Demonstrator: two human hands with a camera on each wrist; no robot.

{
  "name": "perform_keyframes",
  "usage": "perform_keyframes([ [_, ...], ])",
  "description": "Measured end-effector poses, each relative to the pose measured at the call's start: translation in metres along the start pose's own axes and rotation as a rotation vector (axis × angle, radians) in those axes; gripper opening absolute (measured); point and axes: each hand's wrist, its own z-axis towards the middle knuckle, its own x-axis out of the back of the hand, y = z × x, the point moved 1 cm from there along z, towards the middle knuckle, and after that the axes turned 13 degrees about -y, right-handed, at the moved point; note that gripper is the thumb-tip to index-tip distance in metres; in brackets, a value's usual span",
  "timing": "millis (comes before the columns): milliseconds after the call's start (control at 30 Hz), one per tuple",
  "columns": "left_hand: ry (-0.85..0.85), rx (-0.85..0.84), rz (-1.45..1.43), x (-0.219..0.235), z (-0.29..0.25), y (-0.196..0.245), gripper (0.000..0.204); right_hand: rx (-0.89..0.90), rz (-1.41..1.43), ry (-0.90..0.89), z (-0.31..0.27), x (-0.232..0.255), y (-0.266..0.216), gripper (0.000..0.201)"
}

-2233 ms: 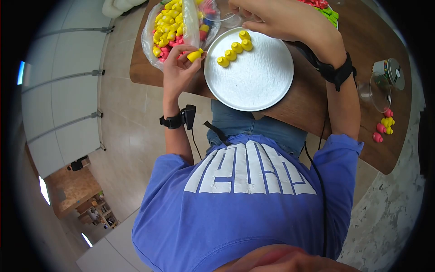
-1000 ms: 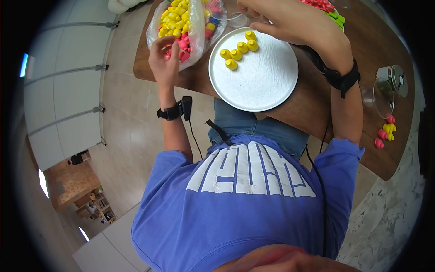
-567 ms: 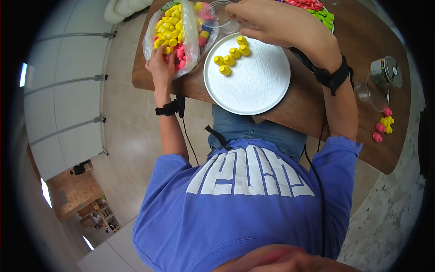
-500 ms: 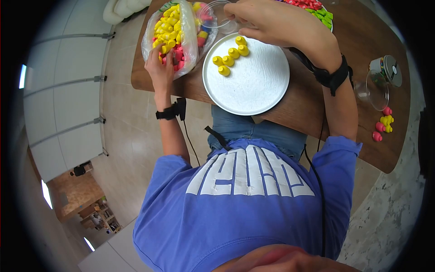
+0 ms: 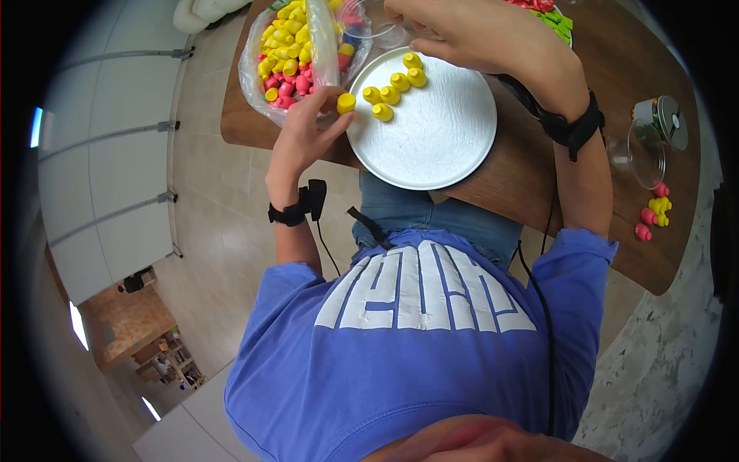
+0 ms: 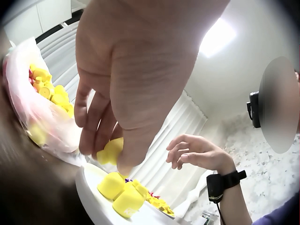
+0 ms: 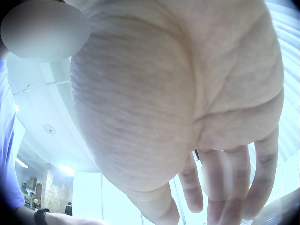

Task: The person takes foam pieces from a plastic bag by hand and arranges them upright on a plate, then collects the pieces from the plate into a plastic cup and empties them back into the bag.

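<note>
Between thumb and fingers, my left hand [image 5: 304,135] pinches a small yellow bottle-shaped piece [image 5: 346,103] at the left rim of the round white plate [image 5: 431,158]. Several matching yellow pieces [image 5: 390,95] stand on the plate's upper left part. To the left lies a clear plastic bag [image 5: 252,71] filled with yellow and pink pieces. My right hand [image 5: 462,35] hovers over the plate's far edge, fingers loosely bent and holding nothing. The right wrist view shows its palm and relaxed fingers [image 7: 262,173]. Beyond the plate, a clear plastic container [image 5: 377,32] is partly hidden by that hand.
On the right of the wooden table [image 5: 531,169] are a tin [image 5: 671,123], a clear tub [image 5: 647,154] on its side and a small group of pink and yellow pieces [image 5: 658,206]. Green pieces [image 5: 560,27] sit in a dish at the back right.
My left hand set one yellow piece on the plate, reached into the bag, and came back to the plate's rim with another. The right hand stays about where it was.
</note>
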Motion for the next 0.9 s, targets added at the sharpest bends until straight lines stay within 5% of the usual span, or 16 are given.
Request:
perform_keyframes([
  [200, -0.143, 0.031, -0.010, -0.011, 0.001, -0.006, 0.038, -0.031, 0.019, -0.021, -0.003, 0.000, -0.002, 0.022],
  [633, -0.104, -0.009, -0.135, 0.001, 0.000, -0.005, 0.034, -0.012, 0.011, -0.009, -0.003, -0.001, 0.000, 0.024],
  [733, 0.001, -0.009, -0.141, 0.013, 0.002, -0.028, 0.028, -0.014, -0.014, 0.001, -0.005, 0.000, 0.000, 0.024],
  [833, 0.372, 0.089, 0.026, 0.025, 0.012, -0.061, 0.026, -0.083, 0.024, -0.063, -0.006, 0.010, -0.009, 0.024],
  [900, 0.412, 0.155, 0.076, 0.030, 0.022, -0.086, 0.028, -0.077, 0.004, -0.048, -0.004, 0.004, -0.006, 0.025],
])
